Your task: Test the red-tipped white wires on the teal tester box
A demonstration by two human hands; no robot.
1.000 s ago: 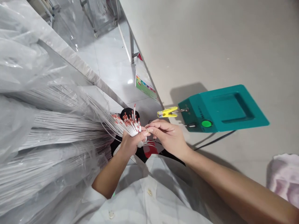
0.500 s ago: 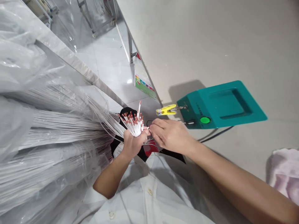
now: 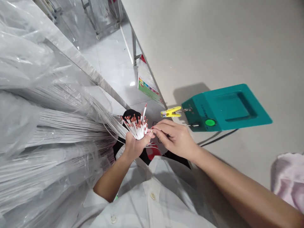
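My left hand (image 3: 136,145) is closed around a bundle of white wires (image 3: 139,128) whose reddish-brown, copper-like ends fan upward. One wire stands taller than the others. Against my left thumb, my right hand (image 3: 174,136) pinches a thin wire end between thumb and fingertips; the very tip is too small to make out. Right of my hands, a teal box (image 3: 225,107) with a lit green button (image 3: 210,122) rests on the table. A yellow clip (image 3: 171,111) sits on a metal terminal of the box, just above my right hand.
Long bunches of white wires (image 3: 68,125) under clear plastic sheeting (image 3: 21,69) hang along a rail on the left. The pale table (image 3: 213,41) spans the right side. A pink cloth (image 3: 288,177) lies at its lower right. A printed box (image 3: 148,84) stands by the table edge.
My right hand's fingers have shifted slightly and opened a little at the knuckles, still pinching by the left thumb. The whole view has moved slightly; the bundle stays in my left hand.
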